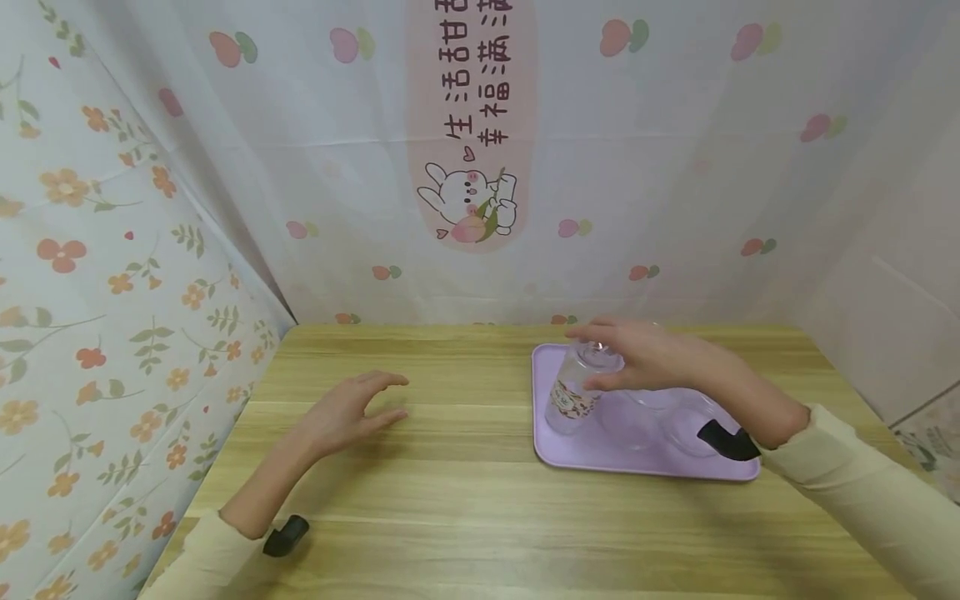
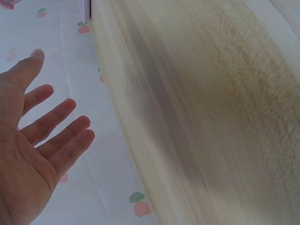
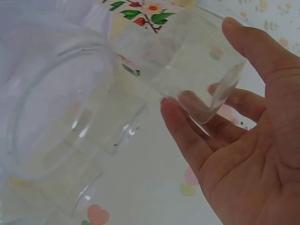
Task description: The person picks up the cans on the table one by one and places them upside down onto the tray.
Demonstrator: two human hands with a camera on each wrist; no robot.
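Observation:
At the left end of the lilac tray [image 1: 720, 473] stands a clear drinking glass [image 1: 572, 398] with a flower-printed band round it. My right hand [image 1: 648, 358] is at its upper end. In the right wrist view the thumb [image 3: 251, 44] lies along one side of that end, while the fingers [image 3: 180, 131] curve round the opposite side, partly seen through it. Over the wooden table, left of the tray, my left hand [image 1: 348, 417] hangs with nothing in it, its fingers loosely spread in the left wrist view.
More clear vessels [image 1: 686, 427] stand on the tray beside the glass, one round rim [image 3: 61, 51] close to it. The wooden table [image 1: 450, 500] meets a printed curtain [image 1: 337, 167] at the back, with a floral curtain [image 1: 112, 333] along the left.

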